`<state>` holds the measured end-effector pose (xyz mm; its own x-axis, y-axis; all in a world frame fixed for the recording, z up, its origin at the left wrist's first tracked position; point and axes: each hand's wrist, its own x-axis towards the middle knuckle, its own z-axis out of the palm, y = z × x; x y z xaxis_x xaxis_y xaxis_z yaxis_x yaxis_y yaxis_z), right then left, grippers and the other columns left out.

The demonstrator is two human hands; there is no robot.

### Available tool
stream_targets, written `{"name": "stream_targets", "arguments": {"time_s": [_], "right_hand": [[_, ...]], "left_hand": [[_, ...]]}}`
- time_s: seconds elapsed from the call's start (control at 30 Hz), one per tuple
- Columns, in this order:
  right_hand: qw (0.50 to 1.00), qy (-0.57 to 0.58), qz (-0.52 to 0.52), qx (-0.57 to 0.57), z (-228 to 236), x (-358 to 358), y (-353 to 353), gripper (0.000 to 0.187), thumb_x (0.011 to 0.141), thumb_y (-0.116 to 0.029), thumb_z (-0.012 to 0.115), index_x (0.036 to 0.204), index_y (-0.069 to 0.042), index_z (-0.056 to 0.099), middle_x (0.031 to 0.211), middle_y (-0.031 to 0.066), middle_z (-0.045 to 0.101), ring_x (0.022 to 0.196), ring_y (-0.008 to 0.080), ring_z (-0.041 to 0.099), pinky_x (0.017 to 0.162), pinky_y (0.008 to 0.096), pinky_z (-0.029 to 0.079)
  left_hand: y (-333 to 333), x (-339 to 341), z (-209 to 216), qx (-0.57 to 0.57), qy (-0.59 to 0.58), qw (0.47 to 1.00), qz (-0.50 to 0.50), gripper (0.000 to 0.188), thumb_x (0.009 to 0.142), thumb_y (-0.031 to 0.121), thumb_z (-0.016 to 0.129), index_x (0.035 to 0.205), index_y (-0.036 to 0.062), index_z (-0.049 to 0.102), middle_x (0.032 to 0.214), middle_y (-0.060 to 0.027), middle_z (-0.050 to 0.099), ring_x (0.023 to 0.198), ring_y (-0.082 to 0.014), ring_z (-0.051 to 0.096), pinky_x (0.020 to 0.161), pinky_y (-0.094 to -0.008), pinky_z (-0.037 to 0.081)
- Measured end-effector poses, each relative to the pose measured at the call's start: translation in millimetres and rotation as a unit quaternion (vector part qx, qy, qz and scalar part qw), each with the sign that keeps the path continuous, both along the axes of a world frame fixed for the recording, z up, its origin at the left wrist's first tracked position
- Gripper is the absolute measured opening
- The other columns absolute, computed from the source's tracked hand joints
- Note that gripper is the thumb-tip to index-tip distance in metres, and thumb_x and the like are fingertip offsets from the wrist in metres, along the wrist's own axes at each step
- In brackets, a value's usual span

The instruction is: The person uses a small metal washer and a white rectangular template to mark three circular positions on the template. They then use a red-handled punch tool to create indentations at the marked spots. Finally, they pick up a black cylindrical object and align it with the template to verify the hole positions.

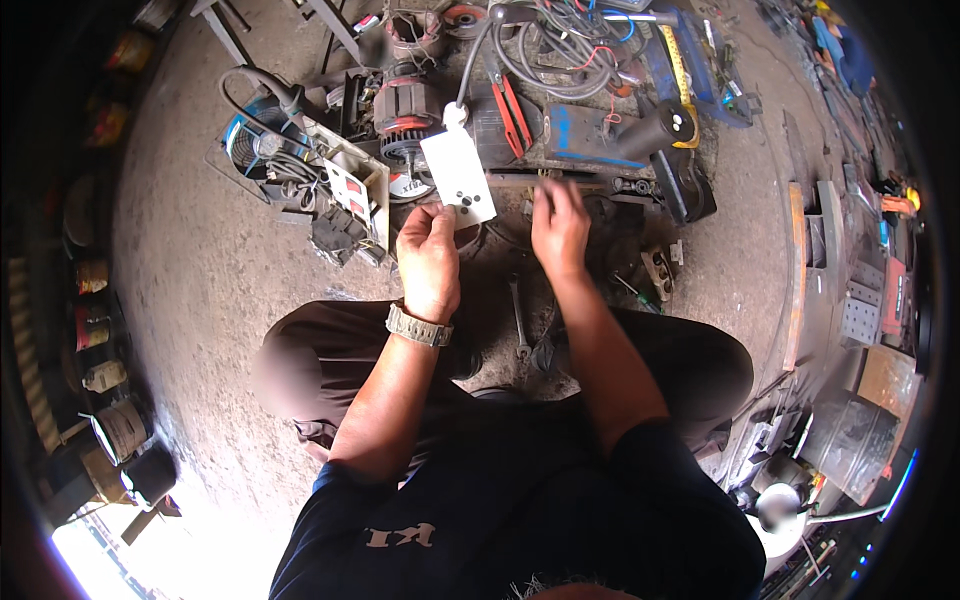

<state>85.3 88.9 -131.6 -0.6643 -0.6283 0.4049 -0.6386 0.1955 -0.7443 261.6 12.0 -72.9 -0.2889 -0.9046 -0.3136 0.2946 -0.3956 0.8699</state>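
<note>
My left hand point(428, 258) holds up a white rectangular socket box point(459, 177) with small dark holes, and a grey cable point(472, 62) runs up from its top edge. My right hand point(559, 228) reaches forward just right of the box, fingers partly curled and blurred, over dark machine parts point(610, 215) on the ground. Whether it grips anything cannot be told. A wristwatch point(418, 327) is on my left wrist. I am crouched, knees spread.
Ahead lie an electric motor with red windings point(405, 112), a blue machine body point(590, 135), tangled cables point(570, 45), a white switch panel point(352, 185) and a spanner point(517, 315). Tins point(120, 425) stand at left, metal racks and boxes point(850, 300) at right.
</note>
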Motion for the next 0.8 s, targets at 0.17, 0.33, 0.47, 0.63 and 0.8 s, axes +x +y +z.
{"name": "stream_targets", "arguments": {"time_s": [0.17,0.33,0.47,0.63,0.8], "right_hand": [[0.954,0.139,0.031,0.263,71,-38,-82,0.047,0.104,-0.036,0.062,0.139,-0.006,0.063,0.133,0.0238,0.067,0.105,0.0437,0.073,0.091,0.0506,0.060],[0.899,0.158,0.060,0.403,83,-44,-114,0.039,0.106,-0.011,0.046,0.136,0.013,0.056,0.128,0.0303,0.068,0.106,0.0378,0.077,0.086,0.0442,0.065],[0.877,0.071,0.102,0.464,108,-36,-125,0.035,0.107,-0.011,0.048,0.130,0.010,0.064,0.135,0.0304,0.066,0.117,0.0376,0.073,0.098,0.0466,0.061],[0.893,-0.067,0.082,0.437,121,-37,-129,0.035,0.103,-0.018,0.058,0.132,-0.002,0.067,0.123,0.0225,0.074,0.116,0.0349,0.074,0.100,0.0448,0.060],[0.919,-0.065,0.081,0.381,142,-32,-33,0.035,0.096,-0.023,0.063,0.123,-0.001,0.063,0.118,0.0288,0.071,0.110,0.0449,0.071,0.098,0.0545,0.057]], "left_hand": [[-7,-5,7,-0.058,-0.062,0.996,0.034,0.007,0.103,0.007,0.064,0.106,0.0028,0.069,0.092,-0.0019,0.072,0.080,-0.0103,0.065,0.074,-0.0259,0.053],[-16,-2,0,-0.049,-0.076,0.994,0.069,0.009,0.104,0.009,0.063,0.106,0.0039,0.071,0.094,-0.0017,0.072,0.080,-0.0091,0.063,0.077,-0.0258,0.051],[-14,-1,-10,-0.079,-0.085,0.991,0.071,0.008,0.105,0.010,0.064,0.101,0.0055,0.069,0.092,0.0011,0.069,0.083,-0.0076,0.061,0.078,-0.0255,0.050],[-17,0,-29,-0.105,-0.103,0.986,0.077,0.011,0.106,0.013,0.065,0.099,0.0057,0.069,0.092,0.0016,0.069,0.084,-0.0069,0.060,0.079,-0.0249,0.049],[-19,-14,-29,-0.137,-0.159,0.977,-0.019,0.019,0.107,0.017,0.066,0.111,-0.0006,0.073,0.092,-0.0004,0.070,0.081,-0.0074,0.059,0.074,-0.0259,0.050]]}}
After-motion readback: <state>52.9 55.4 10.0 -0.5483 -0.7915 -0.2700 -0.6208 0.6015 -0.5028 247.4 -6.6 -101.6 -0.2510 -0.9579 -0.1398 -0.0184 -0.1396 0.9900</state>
